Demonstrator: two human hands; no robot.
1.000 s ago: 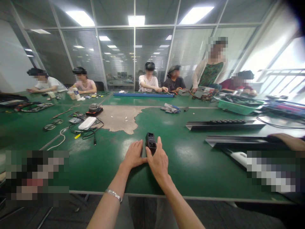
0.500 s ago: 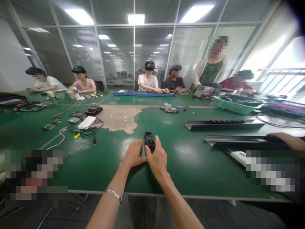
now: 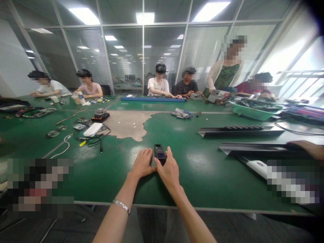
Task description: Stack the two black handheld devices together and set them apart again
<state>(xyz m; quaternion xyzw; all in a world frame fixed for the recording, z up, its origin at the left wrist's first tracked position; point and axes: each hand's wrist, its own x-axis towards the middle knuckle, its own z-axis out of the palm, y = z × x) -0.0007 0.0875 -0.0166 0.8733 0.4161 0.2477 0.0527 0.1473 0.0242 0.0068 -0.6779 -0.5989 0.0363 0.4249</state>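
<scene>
A small black box-shaped device (image 3: 159, 151) with a dark, bluish panel at its near end rests on the green table in front of me. My right hand (image 3: 170, 170) is around its near right part, thumb towards the left and fingers along the right side. On the other side, my left hand (image 3: 142, 163) lies low on the table with its fingers stretched forward beside the device. Its thumb points towards my right thumb. Whether the left fingertips touch the device I cannot tell. A silver bracelet (image 3: 121, 205) circles my left wrist.
Left are a white box (image 3: 93, 129), tangled cables and a round part on a base (image 3: 100, 115). Gloves (image 3: 181, 113) lie ahead. Right are black metal profiles (image 3: 240, 131), a green basket (image 3: 254, 113) and another person's hand (image 3: 305, 148). Several people work across the table.
The device's top looks different, with a bluish panel now showing at its near end. It sits slightly nearer to me. My hands have barely moved.
</scene>
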